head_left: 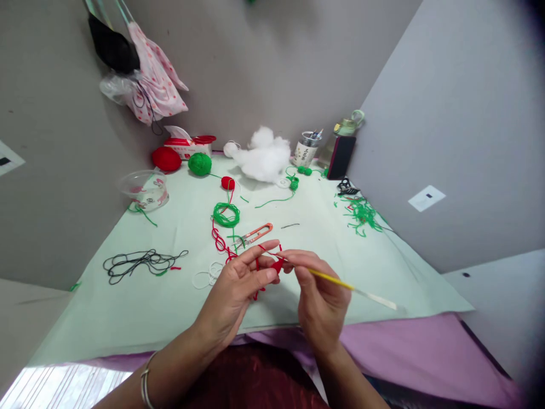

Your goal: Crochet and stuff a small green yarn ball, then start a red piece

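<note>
Between thumb and fingers, my left hand [238, 287] pinches a small red crochet piece [278, 265], and red yarn runs up over its raised index finger. My right hand [321, 298] grips a crochet hook [332, 278] with a yellow shaft and pale end; its tip meets the red piece. Fingers hide part of the work. Just beyond the hands lie orange-handled thread snips [258, 232]. A loose tangle of red yarn [218, 241] trails toward my left hand, beside a coil of green yarn [226, 215]. White yarn loops [208, 276] lie left of my left hand.
White stuffing [264, 156] is heaped at the back, near green [200, 164] and red yarn balls [166, 159]. A plastic bowl [149, 193] and black cord [136, 264] are left. A phone [342, 158], pen cup [305, 150] and green scraps [364, 215] are right.
</note>
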